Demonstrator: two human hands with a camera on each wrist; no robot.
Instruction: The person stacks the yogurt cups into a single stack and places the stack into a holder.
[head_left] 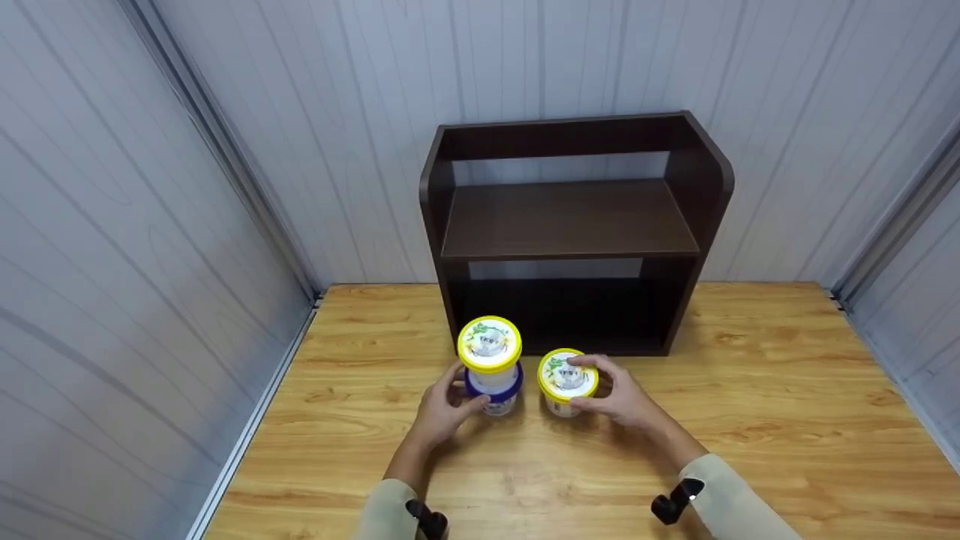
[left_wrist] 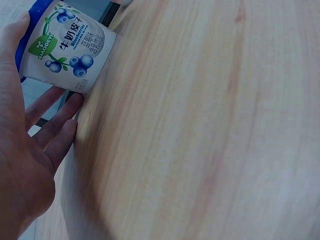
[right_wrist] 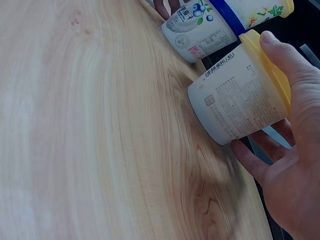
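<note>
Over my remote feed I saw a dark brown, two-level shelf (head_left: 570, 217) standing on the far part of a wood-grained table (head_left: 337, 450), a pale lined far wall (head_left: 337, 112) behind it, a left wall (head_left: 97, 300) and a right wall (head_left: 919, 315) alongside, and metal strips (head_left: 217, 146) in both far corners.

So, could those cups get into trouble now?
Maybe! The top yellow-lidded cup could slide off, because the left hand holds the blue-lidded cup beneath it. The right hand holds the other yellow-lidded cup close beside those two, so a bump might knock them over.
</note>
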